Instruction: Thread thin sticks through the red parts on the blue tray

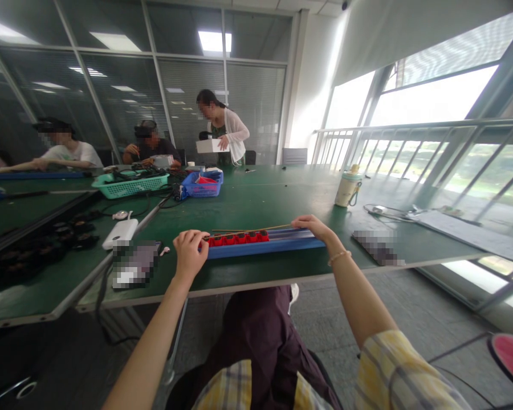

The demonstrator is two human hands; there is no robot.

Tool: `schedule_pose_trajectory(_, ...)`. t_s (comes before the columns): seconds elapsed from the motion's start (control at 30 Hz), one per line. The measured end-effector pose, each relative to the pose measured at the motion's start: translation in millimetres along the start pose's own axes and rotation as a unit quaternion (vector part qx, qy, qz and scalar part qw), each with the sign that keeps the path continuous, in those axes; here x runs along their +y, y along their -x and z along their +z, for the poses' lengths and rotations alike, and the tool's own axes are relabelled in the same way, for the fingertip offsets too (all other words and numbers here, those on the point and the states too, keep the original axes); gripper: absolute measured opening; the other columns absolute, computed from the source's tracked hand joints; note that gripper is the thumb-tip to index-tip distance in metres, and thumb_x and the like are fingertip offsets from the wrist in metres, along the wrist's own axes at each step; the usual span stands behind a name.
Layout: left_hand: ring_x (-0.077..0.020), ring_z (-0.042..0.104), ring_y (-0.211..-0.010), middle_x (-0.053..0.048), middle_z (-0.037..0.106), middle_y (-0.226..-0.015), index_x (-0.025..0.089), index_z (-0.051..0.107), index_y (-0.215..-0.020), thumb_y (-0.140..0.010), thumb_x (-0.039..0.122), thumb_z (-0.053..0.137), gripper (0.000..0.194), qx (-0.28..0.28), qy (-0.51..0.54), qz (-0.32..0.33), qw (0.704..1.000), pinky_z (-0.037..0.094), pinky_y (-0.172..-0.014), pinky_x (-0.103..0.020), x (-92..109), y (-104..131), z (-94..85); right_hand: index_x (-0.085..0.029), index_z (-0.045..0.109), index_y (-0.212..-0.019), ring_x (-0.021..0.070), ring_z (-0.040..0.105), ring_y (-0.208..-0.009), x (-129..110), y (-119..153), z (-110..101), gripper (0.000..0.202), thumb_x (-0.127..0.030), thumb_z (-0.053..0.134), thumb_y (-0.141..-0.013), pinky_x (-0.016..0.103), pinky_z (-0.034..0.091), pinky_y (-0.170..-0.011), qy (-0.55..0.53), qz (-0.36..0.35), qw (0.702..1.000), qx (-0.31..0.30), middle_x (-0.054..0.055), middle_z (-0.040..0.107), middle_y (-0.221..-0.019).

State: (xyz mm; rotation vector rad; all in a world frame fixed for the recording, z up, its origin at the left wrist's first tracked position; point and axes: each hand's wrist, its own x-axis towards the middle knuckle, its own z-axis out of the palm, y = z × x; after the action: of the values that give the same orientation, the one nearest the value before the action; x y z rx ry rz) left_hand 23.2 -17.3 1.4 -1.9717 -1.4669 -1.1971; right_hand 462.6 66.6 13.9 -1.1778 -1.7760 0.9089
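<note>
A long blue tray [260, 247] lies lengthwise near the table's front edge. Several red blocks with dark tops [239, 238] stand in a row in its left part, while pale strips run along the right part. Above the row stretches a thin tan stick [277, 228], slanting slightly up to the right. My left hand [191, 250] is closed at the tray's left end, its fingertips at the stick's left end. Over the tray's right end, my right hand [314, 226] pinches the stick's other end. A second thin stick [219, 230] shows behind the red blocks.
Left of the tray lie a phone [139, 263], a white power bank [120, 234] and dark parts. Farther back stand a green basket [130, 185] and a blue basket [203, 185]. A bottle [347, 189] and another phone [374, 247] are right. Several people are across the table.
</note>
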Motion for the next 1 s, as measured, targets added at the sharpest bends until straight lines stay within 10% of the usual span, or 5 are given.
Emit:
schedule_pose_trajectory(0.63,-0.0262,0.055,-0.104,-0.007,0.069,-0.1,0.024,0.071,-0.098,-0.088,0.016,0.048,0.026,-0.007,-0.001,-0.008,1.0,0.035,-0.093,-0.042,-1.0,0.0,-0.3,-0.019,0.06,-0.068,0.0146,0.052,-0.067,21.4,-7.8,-2.5,0.062,-0.081,0.064,-0.067,0.03,0.046,-0.071,-0.063,-0.023,0.989,0.135,0.003,0.06,-0.07)
schedule_pose_trajectory(1.0,-0.0262,0.056,-0.103,-0.006,0.069,-0.1,0.024,0.071,-0.097,-0.088,0.015,0.049,0.026,0.001,0.0,-0.001,1.0,0.035,-0.092,-0.043,-2.0,0.1,1.0,-0.017,0.072,-0.072,0.0187,0.056,-0.067,27.2,-14.1,5.4,0.06,-0.075,0.058,-0.071,0.031,0.044,-0.067,0.137,0.001,0.984,0.114,0.005,0.066,-0.067)
